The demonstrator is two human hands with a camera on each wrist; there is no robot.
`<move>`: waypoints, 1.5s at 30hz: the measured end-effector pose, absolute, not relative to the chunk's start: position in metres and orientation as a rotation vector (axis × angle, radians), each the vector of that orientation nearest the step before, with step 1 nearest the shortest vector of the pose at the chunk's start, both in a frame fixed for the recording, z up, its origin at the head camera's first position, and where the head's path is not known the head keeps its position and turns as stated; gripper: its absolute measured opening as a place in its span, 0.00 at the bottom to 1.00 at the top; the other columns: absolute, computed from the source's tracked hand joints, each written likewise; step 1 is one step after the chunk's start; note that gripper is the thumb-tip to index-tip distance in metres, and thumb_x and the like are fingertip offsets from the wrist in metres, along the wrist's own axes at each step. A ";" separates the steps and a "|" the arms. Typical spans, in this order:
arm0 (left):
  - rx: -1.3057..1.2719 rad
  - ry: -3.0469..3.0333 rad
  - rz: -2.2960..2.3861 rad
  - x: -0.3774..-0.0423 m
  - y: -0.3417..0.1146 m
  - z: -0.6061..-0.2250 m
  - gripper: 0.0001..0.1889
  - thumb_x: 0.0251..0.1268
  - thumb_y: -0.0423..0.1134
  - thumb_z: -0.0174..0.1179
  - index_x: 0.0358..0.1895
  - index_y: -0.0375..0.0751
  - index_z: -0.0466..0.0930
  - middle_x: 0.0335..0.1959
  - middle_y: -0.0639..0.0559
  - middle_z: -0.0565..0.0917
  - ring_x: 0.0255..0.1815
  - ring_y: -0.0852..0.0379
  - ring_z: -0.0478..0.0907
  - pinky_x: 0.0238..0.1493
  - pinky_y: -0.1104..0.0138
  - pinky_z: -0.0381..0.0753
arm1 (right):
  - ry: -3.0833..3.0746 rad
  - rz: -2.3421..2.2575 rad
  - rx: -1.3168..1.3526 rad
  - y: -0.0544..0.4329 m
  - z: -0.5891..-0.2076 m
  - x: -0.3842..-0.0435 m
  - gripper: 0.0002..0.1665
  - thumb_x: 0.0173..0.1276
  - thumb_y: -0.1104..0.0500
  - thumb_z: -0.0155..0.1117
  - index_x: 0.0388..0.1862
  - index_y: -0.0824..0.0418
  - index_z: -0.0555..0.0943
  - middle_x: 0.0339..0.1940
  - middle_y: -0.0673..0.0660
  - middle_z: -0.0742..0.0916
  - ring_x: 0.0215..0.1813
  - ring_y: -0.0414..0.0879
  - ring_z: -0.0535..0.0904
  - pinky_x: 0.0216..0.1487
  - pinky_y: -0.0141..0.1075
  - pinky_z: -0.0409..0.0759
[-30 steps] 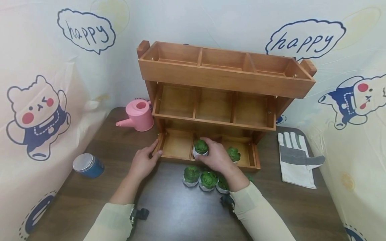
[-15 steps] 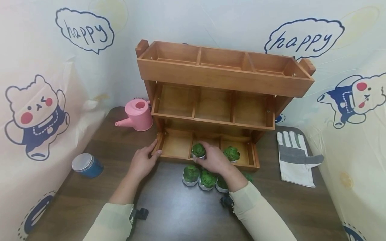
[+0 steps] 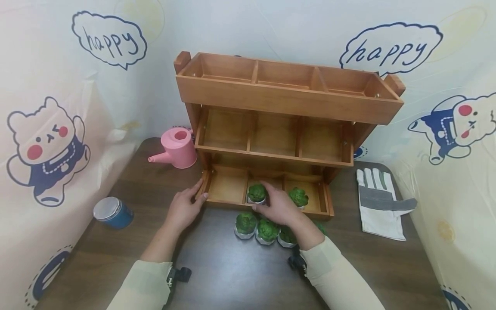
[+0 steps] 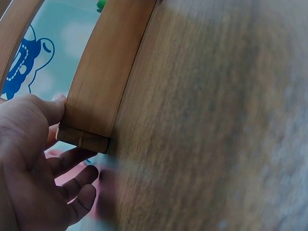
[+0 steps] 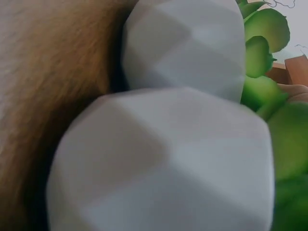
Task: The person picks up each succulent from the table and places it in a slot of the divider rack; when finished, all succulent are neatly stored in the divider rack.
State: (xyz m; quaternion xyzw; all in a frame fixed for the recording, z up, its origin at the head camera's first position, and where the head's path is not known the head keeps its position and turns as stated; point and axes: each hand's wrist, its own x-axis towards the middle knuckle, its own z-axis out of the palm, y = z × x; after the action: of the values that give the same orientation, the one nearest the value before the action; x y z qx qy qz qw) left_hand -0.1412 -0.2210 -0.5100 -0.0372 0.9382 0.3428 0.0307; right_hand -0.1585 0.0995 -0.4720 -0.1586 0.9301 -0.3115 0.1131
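A three-tier wooden plant stand stands at the back, each tier split into compartments. My left hand holds the left end of its bottom tier; in the left wrist view the thumb lies against the front board and fingers reach round its end. My right hand curves its thumb and index finger round a small potted succulent in the bottom middle compartment. Another potted succulent sits in the bottom right compartment. Several more, including one pot, stand in front; white faceted pots fill the right wrist view.
A pink watering can is left of the stand. Nearer the left edge stands a blue tin with a silvery lid. A white and grey work glove lies on the dark table at the right. Printed cloth surrounds the table.
My right hand first shifts the potted succulent slightly left, then moves a little right and uncovers more of the plant. The left hand keeps its place on the stand.
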 end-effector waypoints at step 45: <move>-0.098 2.880 1.057 -0.141 -0.221 -0.510 0.35 0.78 0.59 0.56 0.82 0.59 0.60 0.74 0.36 0.72 0.75 0.31 0.66 0.71 0.32 0.63 | 2.594 -1.495 -0.449 0.166 -0.464 -0.111 0.40 0.71 0.55 0.74 0.78 0.56 0.68 0.66 0.59 0.83 0.64 0.56 0.83 0.63 0.41 0.81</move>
State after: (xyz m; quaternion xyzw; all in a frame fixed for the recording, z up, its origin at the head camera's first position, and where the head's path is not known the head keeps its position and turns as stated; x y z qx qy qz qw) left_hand -0.1414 -0.2206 -0.5102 -0.0319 0.9377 0.3441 0.0361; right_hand -0.1105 0.1664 -0.4637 -0.1482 0.8554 -0.4931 0.0571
